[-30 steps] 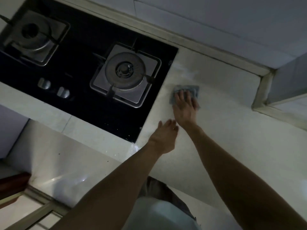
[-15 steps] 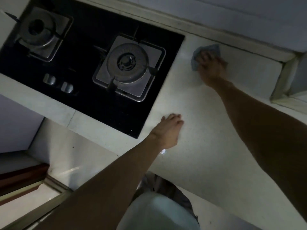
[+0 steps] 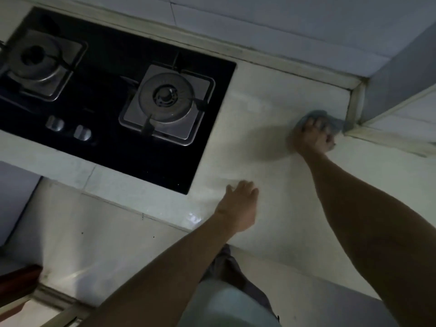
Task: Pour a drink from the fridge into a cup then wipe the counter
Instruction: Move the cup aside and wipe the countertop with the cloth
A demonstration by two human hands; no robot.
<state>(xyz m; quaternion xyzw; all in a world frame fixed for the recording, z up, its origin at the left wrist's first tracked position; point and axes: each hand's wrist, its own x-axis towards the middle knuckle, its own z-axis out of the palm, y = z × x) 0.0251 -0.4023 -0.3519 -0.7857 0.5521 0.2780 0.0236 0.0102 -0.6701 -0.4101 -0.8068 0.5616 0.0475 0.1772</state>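
One right hand [image 3: 312,136] has slid the cloth [image 3: 330,119] rightward into the corner.

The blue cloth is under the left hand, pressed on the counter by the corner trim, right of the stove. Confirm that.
Not quite: the head view shows the blue cloth under the right hand. The left hand lies empty on the counter. The rest holds: by the corner trim, right of the stove.

right hand [image 3: 311,135] motion-blurred, cloth [image 3: 330,119] mostly hidden, perhaps bunched
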